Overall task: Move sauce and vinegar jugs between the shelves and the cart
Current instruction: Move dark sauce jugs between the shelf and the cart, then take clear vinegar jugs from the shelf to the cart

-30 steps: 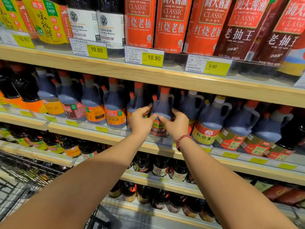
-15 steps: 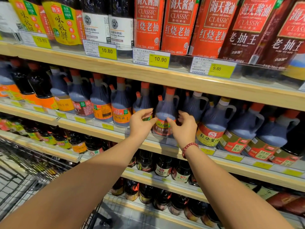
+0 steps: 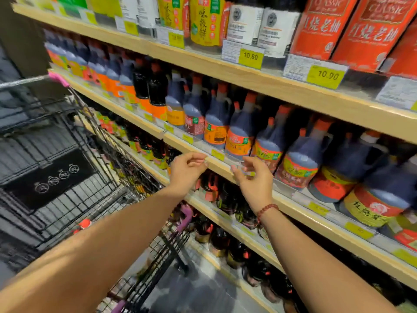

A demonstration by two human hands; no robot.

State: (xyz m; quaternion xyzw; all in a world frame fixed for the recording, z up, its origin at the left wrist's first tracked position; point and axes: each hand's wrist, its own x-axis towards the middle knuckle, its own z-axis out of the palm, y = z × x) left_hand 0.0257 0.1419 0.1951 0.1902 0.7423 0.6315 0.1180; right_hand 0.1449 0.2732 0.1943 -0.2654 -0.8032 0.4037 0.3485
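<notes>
Two empty hands hover at the lip of the middle shelf [image 3: 222, 169]. The left hand [image 3: 187, 170] and right hand [image 3: 255, 179] have fingers loosely curled and grip nothing. The sauce jugs [image 3: 240, 132] stand upright in a row on that shelf, orange caps up. The nearest jug [image 3: 267, 143] sits just beyond the right hand at about 1 o'clock, so that hand looks likelier to take it. The wire cart [image 3: 112, 154] stands at 9 o'clock of the left hand. Yellow price tags above read 10.80 [image 3: 250, 56] and 10.90 [image 3: 328, 74]; the red bottles [image 3: 370, 30] say CLASSIC.
</notes>
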